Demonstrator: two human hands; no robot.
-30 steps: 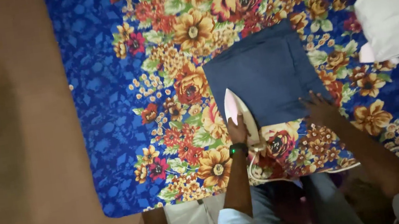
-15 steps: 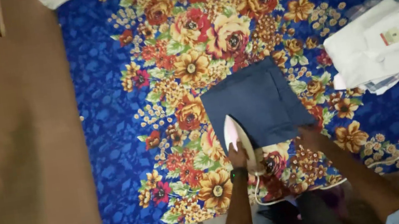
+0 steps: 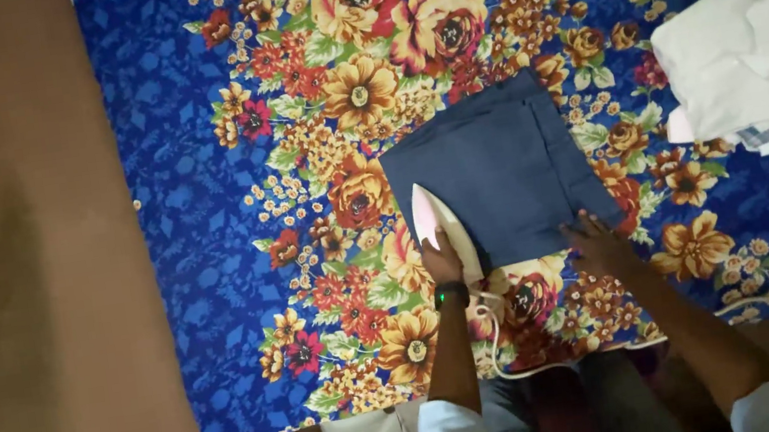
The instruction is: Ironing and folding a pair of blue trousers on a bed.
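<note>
Between both hands [image 3: 439,260] [image 3: 593,247]: folded navy cloth [image 3: 497,175].

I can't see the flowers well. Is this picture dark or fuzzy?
Head view: dim, warm light; the flowered blue cloth looks soft, not crisp. The left hand on the pink-white iron and the right hand on the folded navy cloth are dark, showing little detail.

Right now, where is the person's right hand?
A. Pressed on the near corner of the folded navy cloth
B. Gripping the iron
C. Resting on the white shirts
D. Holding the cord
A: the right hand lies flat on the navy cloth's near corner, while the left hand holds the iron.
</note>
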